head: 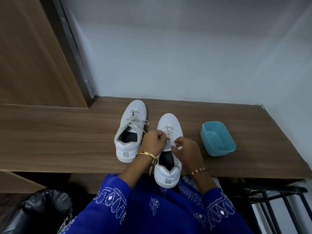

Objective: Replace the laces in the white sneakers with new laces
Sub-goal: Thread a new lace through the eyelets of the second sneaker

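While both hands worked at its lacing, the nearer sneaker (169, 146) lay on the wooden shelf (67, 141) with its long axis running near to far, toe pointing away toward the wall (185, 48) and heel hanging slightly over the near edge. A white lace (168, 130) crossed its far eyelets only; one loose end dangled by the heel on the left side. The left hand (152, 142) had its fingers curled, pinching the lace at the left side of the tongue. The right hand (185, 147) also had curled fingers, thumb and forefinger pinching at the lace near the right eyelets. The second sneaker (130, 130) stood just to the left and a little farther off, toe likewise pointing away but tilted slightly right, its greyish laces (135, 119) loosened and spilling toward the first shoe. A teal plastic tub (217, 138) sat to the right, apart from the shoes. A wooden door (33, 56) stood at the far left. A black bag (42, 208) lay below the shelf at near left, and a dark rack (278, 200) at near right.
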